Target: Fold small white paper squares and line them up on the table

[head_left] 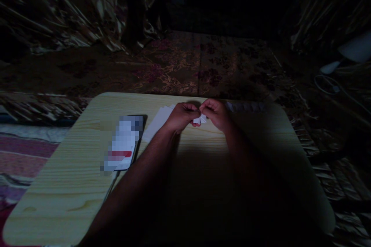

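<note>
Close together over the far half of the wooden table (72,135), my two hands hold a small piece of folded white paper (202,119). My left hand (182,116) pinches its left side between thumb and fingers. On the other side, my right hand (215,112) has its fingertips closed on the upper right part. Fine creases in the paper are too dark to make out. Partly under my left wrist lie several white paper sheets (158,123). To the right of my right hand, a row of small folded paper pieces (246,107) rests along the far edge.
A phone-like object (124,142) with a blurred face lies left of my left forearm. Beyond the table is a patterned cloth-covered seat (185,65). A white lamp (358,48) and its cable (327,85) are at the right. Striped fabric (26,154) lies at the left.
</note>
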Motion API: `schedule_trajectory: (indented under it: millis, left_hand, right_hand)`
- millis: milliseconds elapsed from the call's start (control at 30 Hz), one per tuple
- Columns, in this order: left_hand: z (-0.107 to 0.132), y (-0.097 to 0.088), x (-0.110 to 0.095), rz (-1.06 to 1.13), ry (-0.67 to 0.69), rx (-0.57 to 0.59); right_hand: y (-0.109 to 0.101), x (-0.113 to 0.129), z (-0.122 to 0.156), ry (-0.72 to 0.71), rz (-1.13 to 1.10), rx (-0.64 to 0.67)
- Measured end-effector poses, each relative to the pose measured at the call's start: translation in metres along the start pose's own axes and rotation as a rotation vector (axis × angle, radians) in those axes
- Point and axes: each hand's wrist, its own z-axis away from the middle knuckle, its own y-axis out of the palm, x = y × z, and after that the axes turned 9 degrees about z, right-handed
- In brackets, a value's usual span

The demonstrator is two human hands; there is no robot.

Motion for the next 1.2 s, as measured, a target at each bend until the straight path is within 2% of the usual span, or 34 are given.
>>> schedule_trajectory:
  millis: [667, 1200]
  left_hand:
    - [0.002, 0.005, -0.001, 0.008, -0.01, -0.011]
    - [0.004, 0.012, 0.0, -0.062, 0.022, -0.08]
  right_hand:
    - [-0.001, -0.001, -0.001, 0.049, -0.056, -0.062]
    - [0.002, 0.0, -0.002, 0.063, -0.084, -0.109]
